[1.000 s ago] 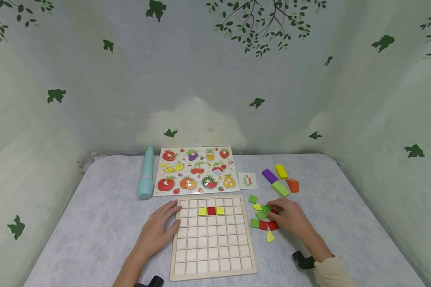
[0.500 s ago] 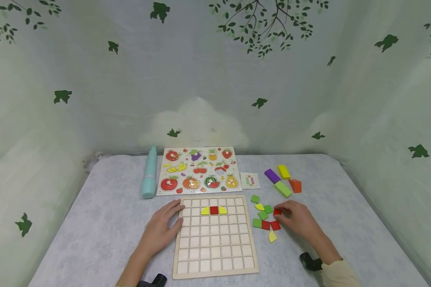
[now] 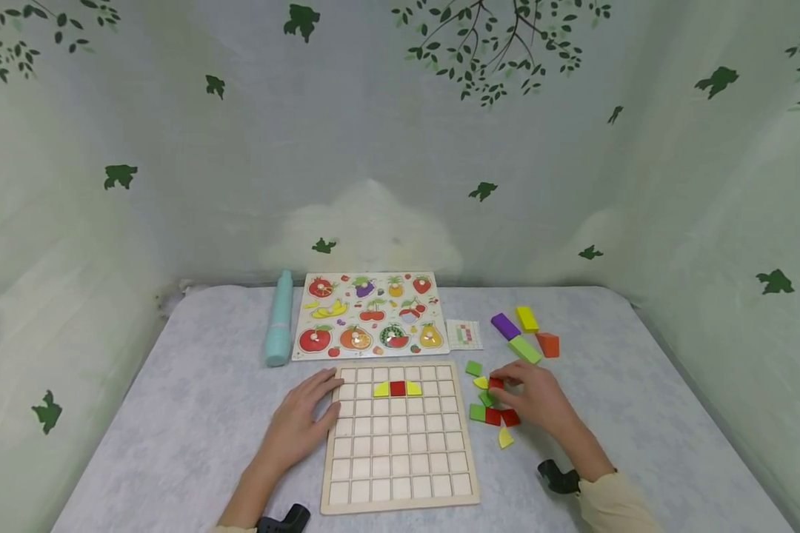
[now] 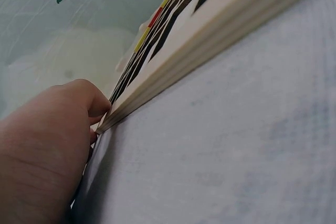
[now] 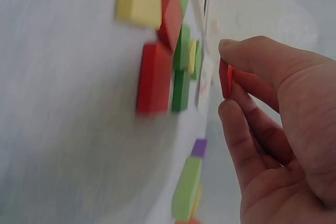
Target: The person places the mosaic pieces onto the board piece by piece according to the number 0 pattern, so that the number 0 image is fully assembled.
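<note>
My left hand point(image 3: 295, 423) rests on the left edge of a wooden grid board point(image 3: 400, 509), its fingertips and thumb touching the frame. In the board's second row sit a red square tile point(image 3: 397, 389) and, on either side, yellow quarter-round tiles point(image 3: 381, 389). Right of the board, my right hand point(image 3: 538, 396) pinches another red square tile point(image 5: 225, 81) between thumb and fingers, raised off the table in the right wrist view. Loose tiles lie below and around that hand: green squares point(image 3: 477, 412), red squares point(image 3: 510, 417) and yellow quarter-rounds point(image 3: 505, 438).
A fruit puzzle board point(image 3: 371, 317) lies behind the grid, with a small pattern card point(image 3: 464, 335) beside it. At the back left lies a teal bottle-shaped object point(image 3: 279, 318). Purple point(image 3: 505, 326), yellow point(image 3: 527, 319), light green point(image 3: 524, 349) and orange point(image 3: 548, 344) blocks lie back right.
My right hand has picked up the red square tile from the right of the loose tiles and moved it left, over the green ones. My left hand stays at the board's edge.
</note>
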Demonstrator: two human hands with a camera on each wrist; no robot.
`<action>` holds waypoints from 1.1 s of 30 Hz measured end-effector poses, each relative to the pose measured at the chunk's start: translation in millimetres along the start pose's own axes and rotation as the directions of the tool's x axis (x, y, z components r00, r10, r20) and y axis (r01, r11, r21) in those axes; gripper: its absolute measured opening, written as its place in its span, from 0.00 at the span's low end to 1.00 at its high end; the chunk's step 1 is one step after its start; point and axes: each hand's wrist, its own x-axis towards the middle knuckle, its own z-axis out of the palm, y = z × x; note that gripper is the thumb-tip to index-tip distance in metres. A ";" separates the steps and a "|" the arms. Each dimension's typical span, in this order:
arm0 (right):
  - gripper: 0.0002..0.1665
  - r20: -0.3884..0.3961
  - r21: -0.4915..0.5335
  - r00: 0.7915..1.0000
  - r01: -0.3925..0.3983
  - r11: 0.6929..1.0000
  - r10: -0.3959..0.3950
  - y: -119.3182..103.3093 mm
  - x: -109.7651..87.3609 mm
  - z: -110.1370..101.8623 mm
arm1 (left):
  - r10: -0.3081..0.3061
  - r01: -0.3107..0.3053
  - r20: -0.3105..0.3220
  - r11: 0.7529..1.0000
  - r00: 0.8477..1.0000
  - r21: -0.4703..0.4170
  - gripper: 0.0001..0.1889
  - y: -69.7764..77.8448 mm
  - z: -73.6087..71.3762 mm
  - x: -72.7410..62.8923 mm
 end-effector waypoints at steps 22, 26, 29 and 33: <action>0.15 0.075 0.133 0.987 0.135 0.982 -0.146 -71.1 20.9 40.2 | -0.025 0.025 0.007 1.000 1.000 -0.002 0.21 0.6 -2.6 -1.0; 0.14 0.117 0.148 0.978 0.155 0.977 -0.173 -79.2 22.5 48.0 | -0.025 0.025 0.003 1.000 1.000 -0.012 0.21 0.1 -3.7 -2.6; 0.14 0.158 0.160 0.971 0.157 0.975 -0.182 -85.0 23.2 51.9 | -0.022 0.022 0.000 1.000 1.000 -0.020 0.21 0.3 -3.8 -3.1; 0.15 0.179 0.145 0.959 0.193 0.970 -0.218 -89.9 23.9 54.5 | -0.018 0.018 0.007 1.000 1.000 -0.021 0.21 0.8 -2.7 -2.4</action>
